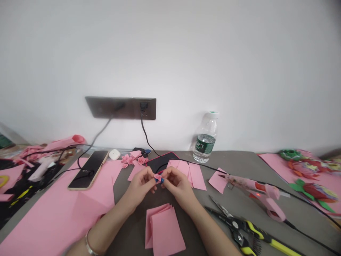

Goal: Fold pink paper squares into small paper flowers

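My left hand (143, 183) and my right hand (178, 185) meet in the middle, above the desk. Their fingertips pinch a small pink paper flower (158, 176) from both sides. Something blue shows at both thumb tips, too small to make out. Just below the hands lie folded pink paper pieces (167, 231), stacked loosely. Behind the left hand is a cluster of small pink paper roses (133, 159). Pink paper squares (197, 176) lie behind and to the right of my right hand.
A pink glue gun (266, 195) with a lit red light rests at right, its cord trailing. Nearer are scissors (226, 217) and yellow-black pliers (255, 234). A water bottle (205, 142) stands by the wall. At left, a phone (89, 170) lies on large pink sheets (64, 217).
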